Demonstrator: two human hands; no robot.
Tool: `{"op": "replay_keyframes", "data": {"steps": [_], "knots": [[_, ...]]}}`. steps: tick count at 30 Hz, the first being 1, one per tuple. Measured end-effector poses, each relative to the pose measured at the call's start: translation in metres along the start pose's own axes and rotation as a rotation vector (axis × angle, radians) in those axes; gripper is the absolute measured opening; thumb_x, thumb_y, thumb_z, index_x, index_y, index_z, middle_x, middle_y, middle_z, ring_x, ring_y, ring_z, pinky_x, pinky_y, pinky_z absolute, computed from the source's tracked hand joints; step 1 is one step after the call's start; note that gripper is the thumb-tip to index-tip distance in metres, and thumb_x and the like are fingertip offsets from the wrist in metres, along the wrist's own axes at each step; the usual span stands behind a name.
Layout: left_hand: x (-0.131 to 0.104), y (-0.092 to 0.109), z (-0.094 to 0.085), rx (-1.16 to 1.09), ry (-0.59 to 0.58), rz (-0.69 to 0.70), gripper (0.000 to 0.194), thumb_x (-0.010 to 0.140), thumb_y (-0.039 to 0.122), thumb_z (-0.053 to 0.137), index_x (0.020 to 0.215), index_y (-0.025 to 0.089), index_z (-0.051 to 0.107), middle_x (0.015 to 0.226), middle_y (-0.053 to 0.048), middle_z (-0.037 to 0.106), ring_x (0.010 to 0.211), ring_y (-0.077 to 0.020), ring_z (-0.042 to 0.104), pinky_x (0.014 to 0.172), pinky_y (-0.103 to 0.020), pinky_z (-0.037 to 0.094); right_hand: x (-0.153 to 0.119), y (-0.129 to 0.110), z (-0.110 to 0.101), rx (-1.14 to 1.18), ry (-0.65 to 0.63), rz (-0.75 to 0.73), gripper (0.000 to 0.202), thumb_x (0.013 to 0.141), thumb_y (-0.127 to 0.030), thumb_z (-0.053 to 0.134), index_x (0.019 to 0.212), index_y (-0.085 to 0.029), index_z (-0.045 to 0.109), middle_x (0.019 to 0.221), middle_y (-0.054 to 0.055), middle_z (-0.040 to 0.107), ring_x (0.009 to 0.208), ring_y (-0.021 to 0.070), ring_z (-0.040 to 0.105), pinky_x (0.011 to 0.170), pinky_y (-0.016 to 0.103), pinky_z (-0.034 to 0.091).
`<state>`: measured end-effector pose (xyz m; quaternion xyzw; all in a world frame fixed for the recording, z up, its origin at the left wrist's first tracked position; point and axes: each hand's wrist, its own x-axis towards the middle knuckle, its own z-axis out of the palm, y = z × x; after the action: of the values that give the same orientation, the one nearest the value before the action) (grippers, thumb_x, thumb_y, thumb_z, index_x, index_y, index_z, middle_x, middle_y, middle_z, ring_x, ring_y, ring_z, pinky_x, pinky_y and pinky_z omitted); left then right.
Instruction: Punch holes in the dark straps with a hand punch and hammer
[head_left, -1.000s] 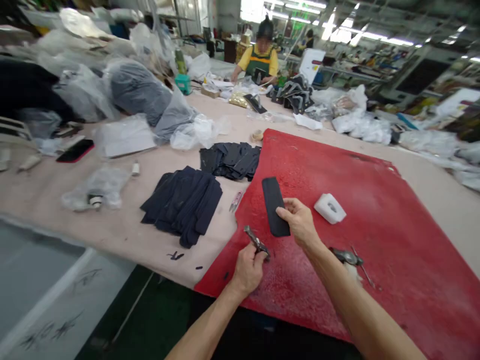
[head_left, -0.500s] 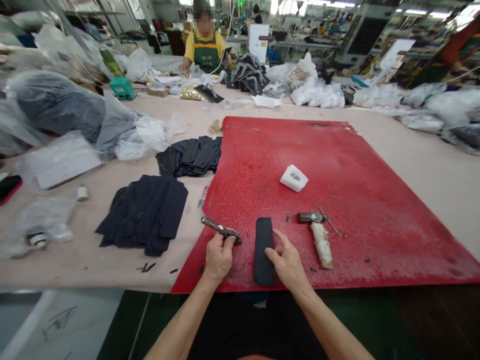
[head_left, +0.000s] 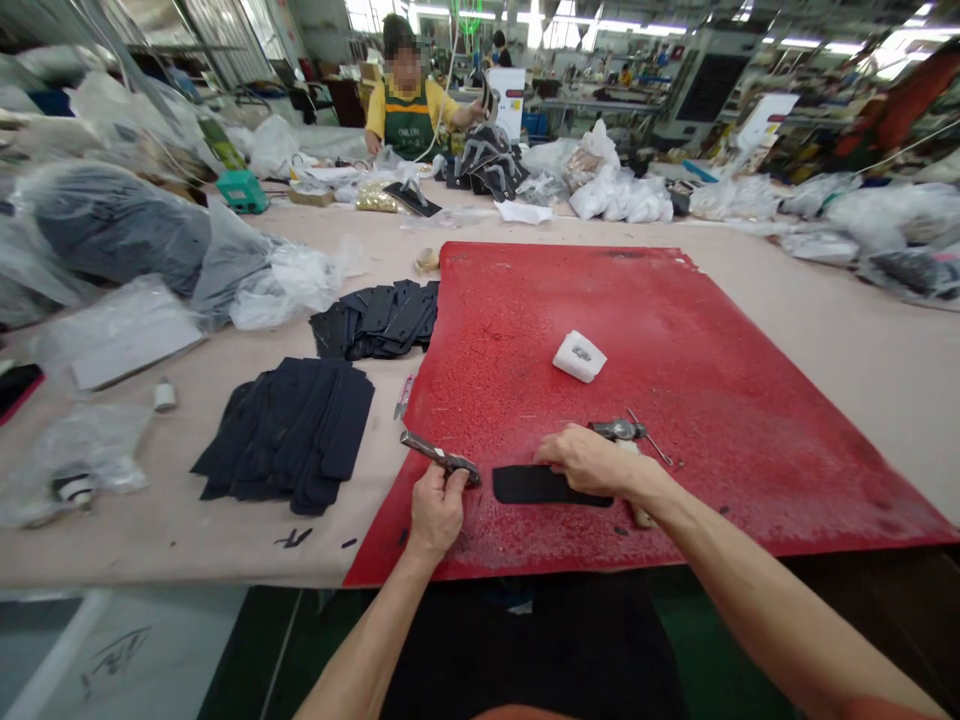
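Note:
My left hand [head_left: 437, 512] is closed around a dark metal punch [head_left: 442, 460], held low over the red mat [head_left: 487, 340] with one end pointing up and left. Just to its right, a rounded black panel [head_left: 525, 485] lies crosswise on the mat. My right hand [head_left: 581, 460] reaches over this panel, its fingers closed on the far edge; the fingertips are partly hidden. Behind my right wrist lies a hammer [head_left: 619, 429] with a wrapped handle, mostly covered by the forearm. A thin metal rod [head_left: 651, 438] rests by the hammer head.
A small white tub [head_left: 579, 356] with bits in it sits farther up the mat. To the left are two piles of dark panels, a near pile [head_left: 289, 435] and a far pile [head_left: 379, 318], and snips [head_left: 404, 397]. Plastic-wrapped bundles [head_left: 120, 225] line the table; a person [head_left: 412, 110] works across it.
The black panel has turned from lengthwise to crosswise. My right hand has moved from its right side to its far edge, the forearm now over the hammer handle. My left hand stays put.

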<state>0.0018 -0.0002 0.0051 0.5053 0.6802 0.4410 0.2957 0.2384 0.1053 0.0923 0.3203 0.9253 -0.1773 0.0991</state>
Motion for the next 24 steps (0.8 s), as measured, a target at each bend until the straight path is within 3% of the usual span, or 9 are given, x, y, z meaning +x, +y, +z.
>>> {"op": "replay_keyframes", "data": {"steps": [3, 7, 12, 14, 16, 18, 20, 24], "knots": [[0.000, 0.002, -0.001, 0.022, 0.006, 0.007, 0.022, 0.088, 0.033, 0.051, 0.090, 0.017, 0.067, 0.087, -0.007, 0.073, 0.083, -0.0222, 0.069, 0.080, -0.032, 0.051, 0.021, 0.002, -0.004, -0.094, -0.069, -0.115, 0.020, 0.073, -0.005, 0.056, 0.077, -0.020, 0.068, 0.075, 0.002, 0.067, 0.072, 0.0165, 0.059, 0.081, 0.032, 0.038], [0.001, 0.003, -0.002, 0.052, 0.018, 0.018, 0.023, 0.087, 0.034, 0.051, 0.089, 0.018, 0.067, 0.084, -0.007, 0.074, 0.081, -0.0229, 0.069, 0.077, -0.032, 0.051, 0.043, -0.011, 0.003, -0.203, -0.053, -0.228, 0.015, 0.083, -0.013, 0.053, 0.082, -0.019, 0.067, 0.087, 0.007, 0.067, 0.086, 0.0214, 0.057, 0.098, 0.042, 0.032], [0.001, 0.003, -0.004, 0.056, 0.013, 0.027, 0.024, 0.087, 0.035, 0.050, 0.090, 0.018, 0.067, 0.082, -0.008, 0.074, 0.078, -0.0234, 0.070, 0.074, -0.032, 0.053, 0.040, -0.040, 0.021, -0.310, 0.125, -0.297, 0.022, 0.092, -0.016, 0.044, 0.088, -0.020, 0.065, 0.094, 0.007, 0.064, 0.097, 0.0229, 0.052, 0.115, 0.047, 0.014], [0.000, 0.002, -0.004, 0.054, 0.013, 0.030, 0.024, 0.087, 0.035, 0.050, 0.089, 0.017, 0.067, 0.083, -0.008, 0.075, 0.078, -0.0236, 0.071, 0.074, -0.032, 0.053, 0.028, -0.050, 0.035, -0.283, 0.251, -0.192, 0.022, 0.092, -0.015, 0.043, 0.092, -0.020, 0.065, 0.103, 0.008, 0.063, 0.102, 0.0231, 0.052, 0.116, 0.047, 0.014], [0.000, 0.002, -0.004, 0.041, 0.011, 0.032, 0.024, 0.087, 0.034, 0.051, 0.089, 0.018, 0.068, 0.085, -0.007, 0.075, 0.080, -0.0235, 0.071, 0.076, -0.032, 0.053, 0.015, -0.056, 0.055, -0.188, 0.398, 0.053, 0.024, 0.092, -0.020, 0.046, 0.109, -0.019, 0.063, 0.124, 0.012, 0.059, 0.116, 0.0258, 0.049, 0.115, 0.048, 0.017], [0.001, 0.001, -0.003, 0.020, 0.001, 0.030, 0.024, 0.087, 0.034, 0.052, 0.090, 0.018, 0.068, 0.087, -0.007, 0.075, 0.082, -0.0232, 0.071, 0.078, -0.032, 0.054, 0.003, -0.061, 0.077, -0.099, 0.531, 0.354, 0.044, 0.091, -0.034, 0.051, 0.130, -0.013, 0.053, 0.142, 0.020, 0.046, 0.131, 0.0331, 0.039, 0.113, 0.053, 0.019], [0.001, 0.000, -0.003, 0.006, -0.006, 0.025, 0.023, 0.087, 0.034, 0.052, 0.091, 0.018, 0.069, 0.088, -0.007, 0.075, 0.084, -0.0230, 0.071, 0.080, -0.033, 0.054, -0.005, -0.065, 0.097, -0.045, 0.576, 0.561, 0.071, 0.087, -0.050, 0.054, 0.141, -0.004, 0.041, 0.150, 0.027, 0.035, 0.139, 0.0398, 0.028, 0.112, 0.058, 0.020], [0.001, -0.002, -0.002, -0.036, -0.007, 0.022, 0.023, 0.087, 0.033, 0.053, 0.091, 0.017, 0.069, 0.089, -0.007, 0.075, 0.086, -0.0230, 0.071, 0.082, -0.033, 0.055, -0.011, -0.073, 0.121, -0.017, 0.509, 0.560, 0.079, 0.088, -0.057, 0.048, 0.146, -0.005, 0.035, 0.157, 0.024, 0.024, 0.145, 0.0395, 0.019, 0.114, 0.060, 0.016]]}}
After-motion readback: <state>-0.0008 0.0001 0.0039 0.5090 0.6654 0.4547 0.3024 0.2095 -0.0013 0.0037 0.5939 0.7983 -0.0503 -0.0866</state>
